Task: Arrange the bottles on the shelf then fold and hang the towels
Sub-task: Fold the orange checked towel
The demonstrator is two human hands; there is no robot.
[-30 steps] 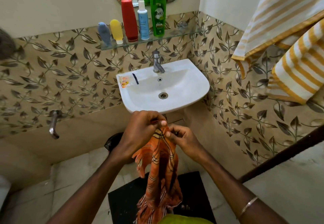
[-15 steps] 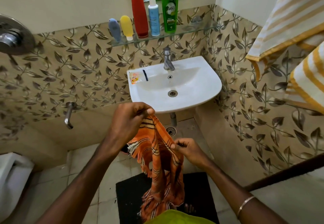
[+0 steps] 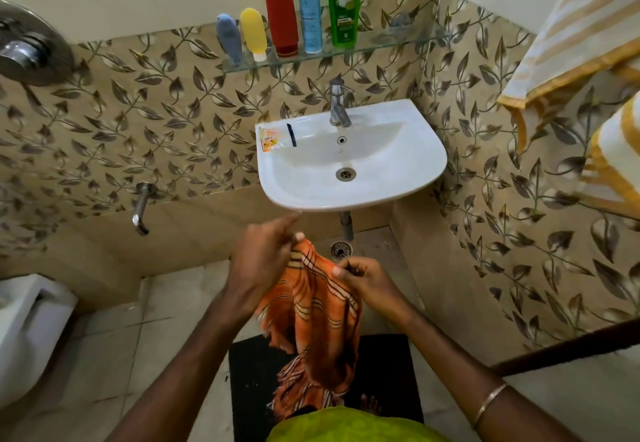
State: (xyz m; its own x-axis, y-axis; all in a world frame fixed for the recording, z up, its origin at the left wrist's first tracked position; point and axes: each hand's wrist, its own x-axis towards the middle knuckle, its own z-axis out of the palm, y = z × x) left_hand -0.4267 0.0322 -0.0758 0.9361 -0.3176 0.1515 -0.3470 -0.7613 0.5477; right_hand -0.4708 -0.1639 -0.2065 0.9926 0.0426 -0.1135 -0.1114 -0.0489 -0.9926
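Note:
An orange striped towel (image 3: 317, 313) hangs in front of me below the sink. My left hand (image 3: 261, 261) pinches its top corner, and my right hand (image 3: 367, 280) grips its upper edge a little lower, to the right. On the glass shelf (image 3: 398, 41) above the sink stand several bottles in a row: a blue-grey tube (image 3: 228, 38), a yellow tube (image 3: 254, 33), a red bottle (image 3: 280, 8), a light blue spray bottle (image 3: 310, 12) and a green bottle (image 3: 344, 1). A white and yellow striped towel (image 3: 581, 26) hangs at the upper right.
A white sink (image 3: 398, 164) with a tap (image 3: 337, 102) juts from the leaf-patterned tiled wall. A wall tap (image 3: 142, 206) sticks out at the left, a white toilet (image 3: 24, 330) sits lower left. A black mat (image 3: 252, 372) lies on the floor.
My right hand slid from beside the left hand down and right along the towel's edge, spreading the top of the cloth. The view has shifted so the sink sits further right.

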